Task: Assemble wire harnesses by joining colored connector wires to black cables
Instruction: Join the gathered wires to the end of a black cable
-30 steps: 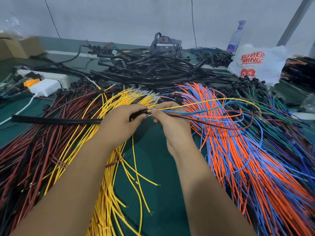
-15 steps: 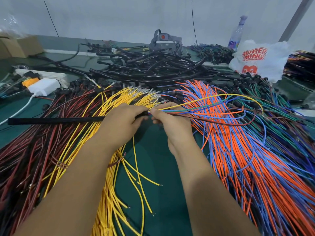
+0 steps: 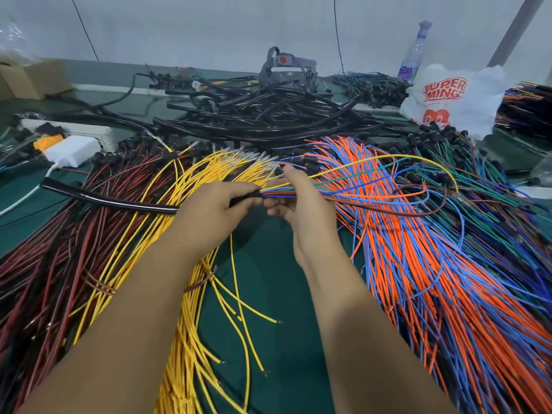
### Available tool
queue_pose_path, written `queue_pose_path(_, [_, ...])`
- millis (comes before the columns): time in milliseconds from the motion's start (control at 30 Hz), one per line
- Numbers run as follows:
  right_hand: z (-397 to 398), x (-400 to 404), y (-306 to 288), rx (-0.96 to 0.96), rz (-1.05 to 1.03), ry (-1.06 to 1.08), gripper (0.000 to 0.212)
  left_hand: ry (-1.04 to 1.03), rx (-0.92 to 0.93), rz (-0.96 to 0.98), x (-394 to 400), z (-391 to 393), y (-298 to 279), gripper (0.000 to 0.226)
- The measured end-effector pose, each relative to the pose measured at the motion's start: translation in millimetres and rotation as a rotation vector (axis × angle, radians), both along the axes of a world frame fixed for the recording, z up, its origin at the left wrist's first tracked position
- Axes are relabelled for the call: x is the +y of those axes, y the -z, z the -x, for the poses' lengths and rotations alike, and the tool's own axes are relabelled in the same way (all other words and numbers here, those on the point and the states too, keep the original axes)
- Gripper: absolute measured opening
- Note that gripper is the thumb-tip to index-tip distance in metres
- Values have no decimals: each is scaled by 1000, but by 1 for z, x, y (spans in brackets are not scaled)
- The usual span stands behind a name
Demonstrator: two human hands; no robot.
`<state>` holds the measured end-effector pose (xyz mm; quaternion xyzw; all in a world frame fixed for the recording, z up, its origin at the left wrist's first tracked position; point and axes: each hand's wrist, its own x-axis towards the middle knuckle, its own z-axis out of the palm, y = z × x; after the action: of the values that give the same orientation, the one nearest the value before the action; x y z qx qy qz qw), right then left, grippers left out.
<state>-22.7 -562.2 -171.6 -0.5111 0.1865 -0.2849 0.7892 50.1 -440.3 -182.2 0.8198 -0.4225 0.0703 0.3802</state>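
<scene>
- The black cable (image 3: 113, 201) lies long-ways from left to right, over the red and yellow wire piles; its right end is inside the left hand (image 3: 218, 204), just in front of the person
- The left hand curls round that end and grips it tight; only the tip of the cable peeks out past the fingers
- A small bunch of coloured wires (image 3: 277, 193) goes into that tip: yellow, green, blue, orange and dark red; the bunch lies in the same line as the cable and then fans out to the right in big loops
- The right hand (image 3: 298, 201) is just to the right of the left hand, almost touching it; its thumb and fingers curl about the bunch, and it looks like it holds the bunch loosely, right beside the cable tip
- I think the next move is to push the bunch left, straight along the cable's line; the right hand is the nearer one to do that, and the left hand must keep the cable from sliding
- Around the hands: a yellow wire pile (image 3: 191, 294) near, an orange and blue wire pile (image 3: 433, 279) to the right, a dark red wire pile (image 3: 59, 249) to the left
- Far off lie a heap of black cables (image 3: 268, 118), a white plastic bag (image 3: 454, 100) and a white charger (image 3: 73, 150); the green table (image 3: 268, 294) shows between the arms
</scene>
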Motion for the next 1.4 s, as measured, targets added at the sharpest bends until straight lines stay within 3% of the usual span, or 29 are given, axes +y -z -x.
queue_pose_path(100, [2, 0, -3, 13, 2, -18, 38, -28, -44, 1, 0, 5, -2, 33])
queue_pose_path(167, [3, 2, -3, 75, 59, 6, 45, -35, -60, -21, -1, 6, -2, 28])
queue_pose_path(267, [2, 4, -2, 160, 221, 65, 40, -34, -94, -59, -3, 6, -2, 4])
queue_pose_path(367, [4, 6, -2, 148, 285, 23, 31, -32, -150, -104, -7, 11, -4, 8])
queue_pose_path(500, [2, 7, -4, 65, 180, -59, 29, -61, -183, -104, -8, 12, -4, 19])
queue_pose_path(667, [7, -7, -9, -111, -271, 48, 24, -149, -202, -77, 2, 4, -4, 22])
queue_pose_path(733, [9, -12, -9, -138, -332, 88, 26, -176, -222, -80, 7, -1, -4, 19])
queue_pose_path(900, [5, -7, -6, -149, -145, 162, 33, -226, -248, -144, 6, 2, -5, 11])
queue_pose_path(1133, [0, 10, 2, -42, 216, 1, 32, -143, -279, -172, -5, 13, -7, 14])
queue_pose_path(1200, [1, 10, 0, -42, 152, -39, 27, -150, -267, -148, -5, 11, -7, 19])
queue_pose_path(1333, [7, -4, -7, -151, -245, -65, 18, -168, -202, -129, 2, 3, -5, 24])
queue_pose_path(1400, [9, -9, -8, -209, -300, -17, 19, -190, -187, -175, 7, -1, -3, 23])
